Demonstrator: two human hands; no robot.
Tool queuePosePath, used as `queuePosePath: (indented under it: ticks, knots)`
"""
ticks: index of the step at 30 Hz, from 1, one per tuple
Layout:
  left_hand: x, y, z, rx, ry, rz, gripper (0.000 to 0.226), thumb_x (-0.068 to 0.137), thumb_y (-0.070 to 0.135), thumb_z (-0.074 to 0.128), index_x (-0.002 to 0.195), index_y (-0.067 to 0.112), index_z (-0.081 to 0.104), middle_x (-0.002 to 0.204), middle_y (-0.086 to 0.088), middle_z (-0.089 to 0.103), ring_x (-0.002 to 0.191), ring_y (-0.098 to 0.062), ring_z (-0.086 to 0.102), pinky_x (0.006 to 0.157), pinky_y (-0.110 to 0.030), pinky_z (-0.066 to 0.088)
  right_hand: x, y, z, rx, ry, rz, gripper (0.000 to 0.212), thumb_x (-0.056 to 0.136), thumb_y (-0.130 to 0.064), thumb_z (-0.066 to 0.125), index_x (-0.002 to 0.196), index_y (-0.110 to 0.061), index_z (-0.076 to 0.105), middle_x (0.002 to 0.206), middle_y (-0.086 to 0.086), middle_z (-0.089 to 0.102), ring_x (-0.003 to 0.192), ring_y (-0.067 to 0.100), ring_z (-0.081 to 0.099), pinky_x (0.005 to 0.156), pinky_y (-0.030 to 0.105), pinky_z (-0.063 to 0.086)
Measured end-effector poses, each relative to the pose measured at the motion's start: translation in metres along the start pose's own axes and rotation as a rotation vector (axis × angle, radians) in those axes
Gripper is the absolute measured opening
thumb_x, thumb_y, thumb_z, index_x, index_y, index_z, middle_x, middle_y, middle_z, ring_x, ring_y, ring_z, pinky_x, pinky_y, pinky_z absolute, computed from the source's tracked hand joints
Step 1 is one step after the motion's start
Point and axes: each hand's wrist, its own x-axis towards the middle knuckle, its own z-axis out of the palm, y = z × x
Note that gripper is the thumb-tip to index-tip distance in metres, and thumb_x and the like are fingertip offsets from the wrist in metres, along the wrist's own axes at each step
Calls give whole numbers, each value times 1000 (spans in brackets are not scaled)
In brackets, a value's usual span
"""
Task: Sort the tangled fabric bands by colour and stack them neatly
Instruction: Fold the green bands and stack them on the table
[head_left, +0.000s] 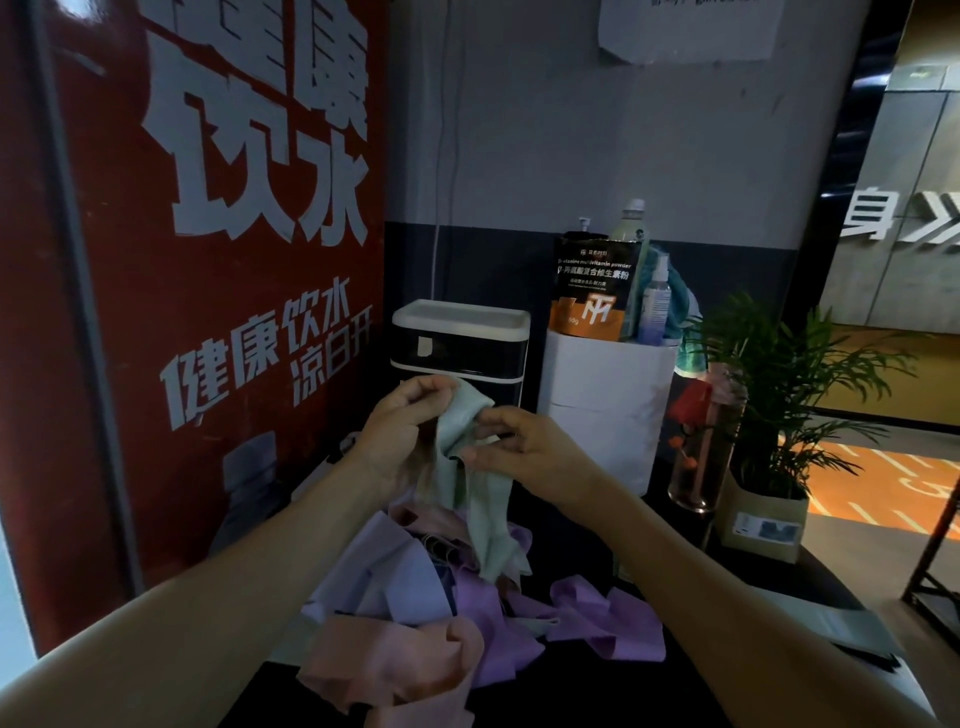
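Dark table (649, 691) holds tangled bands (415, 587); mid-frame, left hand (400, 431) and right hand (519, 447) pinch a green band (478, 499) hanging between them.

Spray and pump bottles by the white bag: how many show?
3: a green bottle at the back, a clear spray bottle in front, and a pump top behind the black pouch. More may be hidden.

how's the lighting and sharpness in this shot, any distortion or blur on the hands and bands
Head view: dim indoor light, the dark tabletop nearly black, the brightest patch being the orange floor at right; wide-angle bending bows the red poster edge; the left hand and right hand gripping the green band look slightly soft, and the band pile is muted but its colours are readable.
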Motion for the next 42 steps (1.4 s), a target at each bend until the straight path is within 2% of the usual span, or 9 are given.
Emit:
queuePosePath:
  ticks: [5, 8, 13, 15, 23, 26, 34, 39, 42]
  knots:
    - [-1, -6, 11, 115, -127, 0, 21, 95, -6, 40, 101, 8, 54, 99, -8, 64, 88, -14, 64, 68, -19, 56, 1, 8, -1, -52, 115, -9, 24, 80, -19, 72, 94, -3, 61, 89, 9, 67, 79, 11, 64, 73, 26, 52]
    - [-1, -7, 8, 319, -133, 50, 25, 91, -12, 46, 94, 11, 55, 93, -3, 65, 88, -9, 63, 74, -18, 55, 1, 13, -8, -188, 242, -28, 33, 92, -10, 55, 60, -7, 46, 57, 7, 41, 50, 3, 38, 51, 23, 31]
    - [-6, -23, -6, 698, -77, 37, 18, 84, 2, 65, 96, 11, 55, 89, 4, 57, 83, -11, 55, 63, -7, 47, -3, 17, -19, -44, 315, 31, 29, 96, -10, 47, 70, 3, 53, 70, 12, 40, 67, 20, 36, 61, 28, 28]
    - [-10, -33, -9, 772, -149, -29, 26, 80, 22, 72, 100, 15, 56, 96, 4, 60, 90, -11, 57, 75, -16, 47, -3, 19, -22, 28, 338, 59, 31, 97, -11, 44, 79, 13, 55, 74, 13, 45, 71, 20, 40, 65, 30, 32]
    - [-11, -42, 9, 708, -264, 23, 28, 81, 47, 66, 80, 20, 58, 78, 5, 56, 75, -7, 51, 72, -19, 40, 0, 26, -31, 141, 403, 59, 31, 97, -14, 45, 82, 11, 54, 75, 12, 44, 73, 21, 39, 68, 34, 31]
    - [-7, -47, 10, 780, -150, 109, 19, 86, 16, 65, 71, 18, 54, 67, 5, 50, 64, -6, 45, 58, -12, 37, 0, 23, -30, 153, 392, 54, 36, 96, -19, 48, 81, 14, 50, 75, 16, 45, 75, 22, 41, 70, 36, 32]
    - [-3, -27, -24, 649, 138, 132, 13, 94, 10, 53, 81, 9, 54, 75, -1, 54, 69, -11, 48, 67, -24, 41, -6, 26, -49, 473, 537, 143, 28, 99, -9, 41, 75, -5, 56, 83, 12, 57, 81, 23, 56, 72, 33, 52]
    - [6, -20, -56, 621, 318, 83, 19, 95, 7, 50, 77, 13, 51, 73, -4, 50, 65, -14, 44, 62, -27, 40, 2, 58, -58, 252, 639, 269, 34, 95, -10, 43, 62, -9, 47, 68, 11, 46, 73, 25, 48, 69, 37, 45]
    - [9, -18, -66, 549, 423, 27, 7, 96, 7, 48, 89, 7, 51, 81, -7, 51, 76, -20, 49, 77, -39, 47, 2, 69, -57, -9, 575, 265, 37, 95, -8, 40, 58, -8, 47, 63, 12, 48, 69, 23, 47, 67, 37, 41]
